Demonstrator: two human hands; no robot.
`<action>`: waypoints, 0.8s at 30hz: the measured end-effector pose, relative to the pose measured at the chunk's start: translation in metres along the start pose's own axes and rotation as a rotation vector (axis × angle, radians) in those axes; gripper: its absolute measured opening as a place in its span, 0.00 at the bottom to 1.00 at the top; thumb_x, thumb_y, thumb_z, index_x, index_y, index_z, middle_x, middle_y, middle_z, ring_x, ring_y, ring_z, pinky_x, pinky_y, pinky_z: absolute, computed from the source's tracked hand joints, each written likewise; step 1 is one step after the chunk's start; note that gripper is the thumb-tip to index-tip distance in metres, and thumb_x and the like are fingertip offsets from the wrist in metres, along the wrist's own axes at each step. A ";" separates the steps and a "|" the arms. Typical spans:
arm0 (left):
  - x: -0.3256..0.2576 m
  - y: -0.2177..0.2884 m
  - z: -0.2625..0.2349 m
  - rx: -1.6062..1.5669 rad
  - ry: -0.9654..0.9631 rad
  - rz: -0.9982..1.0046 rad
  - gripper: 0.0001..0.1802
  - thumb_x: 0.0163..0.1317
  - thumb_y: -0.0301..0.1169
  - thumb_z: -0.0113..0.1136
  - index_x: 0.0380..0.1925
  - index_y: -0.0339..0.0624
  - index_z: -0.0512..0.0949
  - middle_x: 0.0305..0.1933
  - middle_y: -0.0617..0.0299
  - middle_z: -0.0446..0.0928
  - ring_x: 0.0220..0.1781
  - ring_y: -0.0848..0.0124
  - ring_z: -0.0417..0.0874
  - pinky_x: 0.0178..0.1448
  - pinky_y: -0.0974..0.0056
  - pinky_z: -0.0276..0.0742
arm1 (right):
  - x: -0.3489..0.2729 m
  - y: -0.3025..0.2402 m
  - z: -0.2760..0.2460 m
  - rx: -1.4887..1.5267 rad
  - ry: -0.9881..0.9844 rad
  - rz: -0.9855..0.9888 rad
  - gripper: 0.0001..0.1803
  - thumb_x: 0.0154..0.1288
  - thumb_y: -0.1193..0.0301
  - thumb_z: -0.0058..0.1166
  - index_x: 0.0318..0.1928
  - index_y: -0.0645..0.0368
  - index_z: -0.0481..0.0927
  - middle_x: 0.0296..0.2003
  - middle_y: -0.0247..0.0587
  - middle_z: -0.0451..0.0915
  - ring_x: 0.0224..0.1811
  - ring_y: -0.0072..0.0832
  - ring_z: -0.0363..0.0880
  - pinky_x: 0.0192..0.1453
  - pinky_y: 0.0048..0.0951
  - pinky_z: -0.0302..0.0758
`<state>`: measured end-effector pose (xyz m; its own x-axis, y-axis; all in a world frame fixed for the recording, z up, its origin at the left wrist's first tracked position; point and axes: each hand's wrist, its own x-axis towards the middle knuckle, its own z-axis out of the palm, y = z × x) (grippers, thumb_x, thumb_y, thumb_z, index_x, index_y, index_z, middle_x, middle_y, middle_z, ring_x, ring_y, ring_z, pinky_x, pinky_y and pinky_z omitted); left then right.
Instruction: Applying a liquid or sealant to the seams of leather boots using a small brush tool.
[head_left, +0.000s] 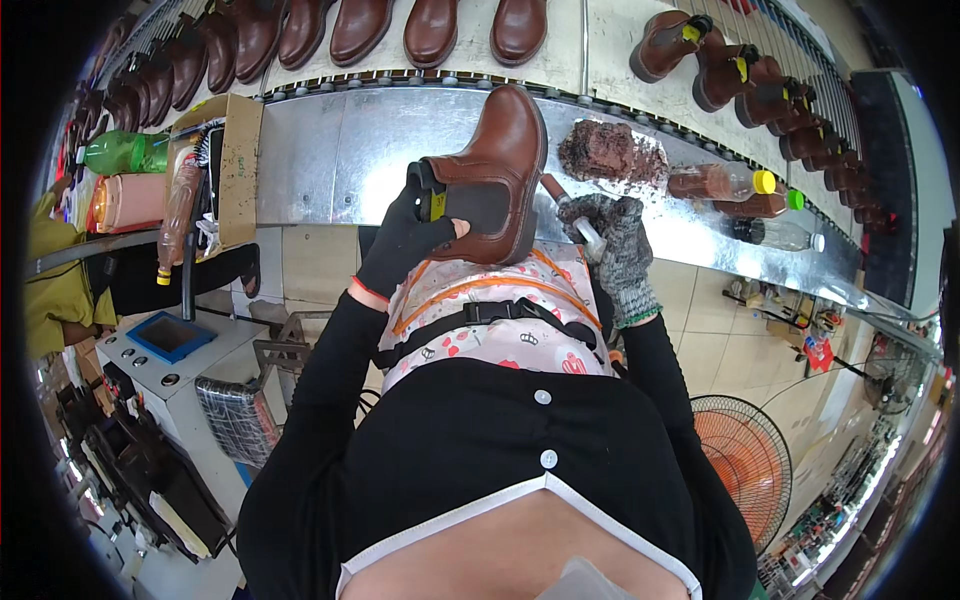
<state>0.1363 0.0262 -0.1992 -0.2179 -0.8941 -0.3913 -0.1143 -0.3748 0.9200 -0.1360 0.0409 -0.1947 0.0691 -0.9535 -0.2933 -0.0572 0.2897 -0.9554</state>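
A brown leather ankle boot (510,125) with a dark elastic side panel is tilted over the near edge of the metal bench, its toe pointing away from me. My left hand (405,240), in a black glove with a bare thumb tip, is closed on the boot's collar, the thumb pressing near the elastic panel. Just right of the sole, my right hand (622,245) wears a grey knitted glove and is closed around a small stick-like tool (591,240) with a pale end and a brown end. The tool's exact kind is unclear. A brown-stained, crumpled lump (610,155) lies beyond that hand.
Bottles with brown contents (715,183) and a clear bottle (785,235) lie at the bench's right. A cardboard box (238,180) stands left. Behind the metal bench (330,150), a roller line carries many brown boots (430,35). An orange fan (742,460) stands lower right.
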 end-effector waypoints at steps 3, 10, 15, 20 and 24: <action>0.000 -0.002 0.010 -0.140 0.015 0.021 0.34 0.47 0.27 0.69 0.55 0.39 0.66 0.49 0.59 0.74 0.49 0.72 0.76 0.51 0.68 0.74 | -0.008 0.001 -0.008 -0.026 -0.075 0.024 0.44 0.61 0.33 0.30 0.41 0.67 0.78 0.36 0.43 0.80 0.36 0.26 0.75 0.43 0.23 0.72; 0.004 -0.009 0.021 -0.299 -0.095 -0.055 0.33 0.48 0.25 0.69 0.55 0.38 0.66 0.51 0.59 0.74 0.50 0.71 0.75 0.54 0.66 0.73 | -0.026 -0.002 -0.018 -0.085 -0.105 -0.031 0.21 0.66 0.62 0.35 0.38 0.63 0.80 0.33 0.42 0.82 0.36 0.29 0.80 0.46 0.27 0.74; 0.008 -0.008 0.026 -0.242 -0.108 -0.192 0.31 0.48 0.26 0.69 0.53 0.38 0.67 0.47 0.59 0.75 0.47 0.71 0.76 0.50 0.67 0.74 | -0.047 -0.025 -0.024 -0.235 -0.202 -0.010 0.43 0.64 0.36 0.26 0.39 0.68 0.76 0.36 0.44 0.78 0.41 0.28 0.76 0.51 0.28 0.71; 0.011 0.001 0.044 -0.513 -0.063 -0.044 0.32 0.48 0.26 0.68 0.53 0.40 0.64 0.46 0.59 0.72 0.46 0.70 0.75 0.46 0.67 0.76 | -0.064 -0.042 -0.029 -0.457 -0.209 -0.046 0.38 0.66 0.42 0.29 0.38 0.69 0.77 0.38 0.48 0.79 0.44 0.33 0.78 0.54 0.32 0.72; 0.011 0.017 0.048 -0.601 -0.034 -0.108 0.33 0.49 0.26 0.67 0.54 0.40 0.62 0.48 0.57 0.71 0.47 0.69 0.75 0.47 0.66 0.76 | -0.074 -0.048 -0.026 -0.371 -0.067 -0.148 0.08 0.54 0.70 0.54 0.33 0.59 0.81 0.34 0.43 0.82 0.39 0.37 0.81 0.46 0.31 0.75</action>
<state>0.0853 0.0215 -0.1892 -0.2675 -0.8388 -0.4742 0.4270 -0.5444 0.7220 -0.1647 0.0957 -0.1261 0.1674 -0.9718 -0.1663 -0.3963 0.0881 -0.9139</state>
